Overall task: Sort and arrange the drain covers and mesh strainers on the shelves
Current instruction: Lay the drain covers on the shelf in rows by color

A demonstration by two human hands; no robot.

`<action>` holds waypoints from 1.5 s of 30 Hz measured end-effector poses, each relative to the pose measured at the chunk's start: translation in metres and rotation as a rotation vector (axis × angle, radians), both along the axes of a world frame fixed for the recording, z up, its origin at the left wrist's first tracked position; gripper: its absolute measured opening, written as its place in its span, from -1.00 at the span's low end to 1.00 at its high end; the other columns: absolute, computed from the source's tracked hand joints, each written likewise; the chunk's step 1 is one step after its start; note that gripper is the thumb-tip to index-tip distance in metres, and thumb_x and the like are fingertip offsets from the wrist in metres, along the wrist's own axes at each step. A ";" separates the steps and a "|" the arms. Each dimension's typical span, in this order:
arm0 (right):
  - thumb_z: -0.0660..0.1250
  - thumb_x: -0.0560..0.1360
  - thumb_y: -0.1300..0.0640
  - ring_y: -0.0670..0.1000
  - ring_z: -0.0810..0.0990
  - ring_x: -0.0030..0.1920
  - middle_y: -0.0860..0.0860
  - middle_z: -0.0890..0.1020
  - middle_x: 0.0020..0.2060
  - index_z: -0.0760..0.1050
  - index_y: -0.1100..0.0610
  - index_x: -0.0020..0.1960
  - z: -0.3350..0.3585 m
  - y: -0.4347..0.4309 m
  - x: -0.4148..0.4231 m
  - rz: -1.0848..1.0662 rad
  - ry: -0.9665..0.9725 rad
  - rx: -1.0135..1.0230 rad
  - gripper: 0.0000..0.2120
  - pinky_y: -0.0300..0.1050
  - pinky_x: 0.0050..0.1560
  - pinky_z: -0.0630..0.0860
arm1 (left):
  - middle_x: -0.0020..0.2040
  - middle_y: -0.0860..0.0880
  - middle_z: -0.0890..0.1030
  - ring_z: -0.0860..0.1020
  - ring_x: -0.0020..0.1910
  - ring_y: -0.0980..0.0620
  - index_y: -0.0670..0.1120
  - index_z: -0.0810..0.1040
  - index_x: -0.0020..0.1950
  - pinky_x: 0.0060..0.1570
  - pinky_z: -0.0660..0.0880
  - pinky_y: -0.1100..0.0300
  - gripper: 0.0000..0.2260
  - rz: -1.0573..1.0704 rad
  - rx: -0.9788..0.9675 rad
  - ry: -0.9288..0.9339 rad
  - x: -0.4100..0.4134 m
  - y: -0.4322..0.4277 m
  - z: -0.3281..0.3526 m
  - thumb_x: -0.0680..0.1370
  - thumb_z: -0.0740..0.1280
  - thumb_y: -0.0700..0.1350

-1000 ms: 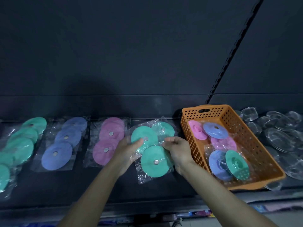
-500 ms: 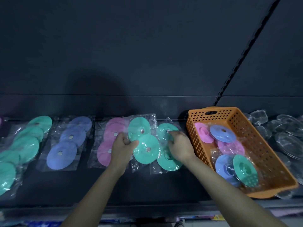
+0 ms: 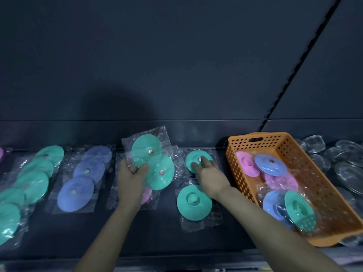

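Note:
My left hand [image 3: 132, 177] grips a clear bag holding two green drain covers [image 3: 153, 163], lifted above the pink covers' bag [image 3: 146, 195] on the dark shelf [image 3: 157, 236]. My right hand [image 3: 209, 177] rests with fingers spread on a second bagged pair of green covers: its fingertips touch the far cover [image 3: 193, 160], and the near cover [image 3: 194, 202] lies by the wrist. A blue pack [image 3: 82, 181] and a pile of green packs [image 3: 29, 183] lie to the left.
An orange perforated basket [image 3: 306, 163] at the right holds pink, blue and green covers in bags. Clear glass dishes [image 3: 345, 163] crowd the far right. The shelf's back wall stands just behind the packs, with a slotted upright rail [image 3: 284, 85].
My left hand has lifted one green pack up and to the left, over the pink pack. My right hand moved right and now presses on the other green pack lying on the shelf.

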State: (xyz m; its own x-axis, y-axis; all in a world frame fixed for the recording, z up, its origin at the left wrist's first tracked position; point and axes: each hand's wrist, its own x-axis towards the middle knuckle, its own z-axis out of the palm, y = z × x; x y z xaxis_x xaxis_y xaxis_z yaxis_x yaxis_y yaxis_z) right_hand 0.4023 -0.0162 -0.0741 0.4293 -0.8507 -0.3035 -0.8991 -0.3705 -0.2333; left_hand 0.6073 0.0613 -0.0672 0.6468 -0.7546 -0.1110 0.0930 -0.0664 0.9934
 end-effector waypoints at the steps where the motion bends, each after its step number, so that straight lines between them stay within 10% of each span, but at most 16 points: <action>1: 0.17 0.51 0.31 0.27 0.02 0.50 0.16 0.05 0.52 0.14 0.01 0.48 -0.002 -0.001 0.002 0.013 -0.008 -0.007 -0.41 0.12 0.45 0.19 | -0.08 0.02 0.63 0.63 -0.09 -0.03 0.00 0.48 -0.02 -0.24 0.53 0.16 -0.79 0.023 -0.007 -0.009 0.001 0.000 0.001 0.48 0.37 -0.30; 8: 0.17 0.51 0.31 0.22 0.06 0.49 0.12 0.11 0.51 0.24 0.04 0.44 0.004 -0.002 0.011 0.005 -0.084 -0.021 -0.47 0.09 0.39 0.31 | -0.08 0.07 0.65 0.64 -0.19 0.19 -0.07 0.57 0.05 -0.34 0.52 0.37 -0.79 0.024 -0.008 -0.016 0.004 0.005 0.003 0.51 0.32 -0.33; 11: 0.23 0.54 0.04 0.20 0.30 0.36 0.14 0.37 0.35 0.37 0.12 0.35 0.010 0.014 0.004 -0.089 -0.181 -0.168 -0.60 0.00 0.26 0.41 | -0.10 0.09 0.66 0.65 -0.18 0.17 -0.01 0.58 -0.01 -0.31 0.54 0.34 -0.77 0.027 -0.018 0.008 0.004 0.007 0.004 0.51 0.32 -0.34; 16: 0.29 0.33 -0.39 0.17 0.41 0.26 0.10 0.41 0.25 0.22 0.08 0.36 0.010 0.048 -0.014 -0.218 0.042 0.025 -0.21 0.03 0.18 0.42 | -0.02 0.01 0.67 0.66 -0.06 0.03 -0.07 0.58 0.07 -0.15 0.57 0.14 -0.78 -0.004 -0.017 0.055 0.000 0.009 0.006 0.52 0.31 -0.33; 20: 0.45 0.31 -0.21 0.09 0.57 0.03 0.04 0.57 0.01 0.32 0.10 0.18 0.020 0.047 -0.021 -0.228 -0.095 0.164 -0.38 -0.02 -0.02 0.52 | -0.01 0.00 0.68 0.67 -0.07 0.05 -0.11 0.58 0.13 -0.24 0.58 0.24 -0.78 -0.024 -0.012 0.082 -0.003 0.011 0.008 0.53 0.31 -0.32; 28: 0.38 0.40 0.16 0.10 0.51 -0.26 0.02 0.54 -0.29 0.37 0.06 -0.21 0.051 0.032 -0.023 -0.234 -0.326 -0.216 -0.82 -0.14 -0.30 0.34 | 0.01 -0.07 0.67 0.67 -0.06 -0.01 -0.16 0.56 0.13 -0.22 0.61 0.16 -0.78 -0.002 -0.031 0.162 -0.004 0.011 0.011 0.53 0.31 -0.34; 33: 0.27 0.41 0.34 0.23 0.54 -0.13 0.21 0.58 -0.15 0.45 0.27 -0.09 0.048 0.028 -0.017 -0.036 -0.291 -0.464 -0.91 0.00 -0.22 0.43 | -0.04 0.00 0.68 0.66 -0.07 0.00 -0.05 0.59 0.03 -0.21 0.59 0.16 -0.81 0.034 -0.020 0.095 0.002 0.016 0.007 0.51 0.33 -0.31; 38: 0.22 0.56 0.10 0.16 0.12 0.50 0.17 0.16 0.49 0.34 0.20 0.31 -0.002 0.046 -0.019 0.197 -0.002 -0.162 -0.64 0.01 0.46 0.13 | -0.04 0.03 0.69 0.66 -0.05 0.00 0.03 0.60 -0.02 -0.06 0.58 0.04 -0.77 0.024 -0.012 0.072 0.009 0.020 0.001 0.51 0.34 -0.30; 45: 0.23 0.56 0.07 0.11 0.07 0.52 0.10 0.14 0.52 0.37 0.19 0.31 -0.009 0.036 -0.018 0.168 -0.092 -0.170 -0.63 -0.05 0.49 0.08 | 0.00 -0.04 0.68 0.65 -0.01 -0.06 -0.02 0.60 -0.01 -0.01 0.57 -0.02 -0.79 0.028 -0.024 0.094 0.011 0.020 0.002 0.50 0.34 -0.31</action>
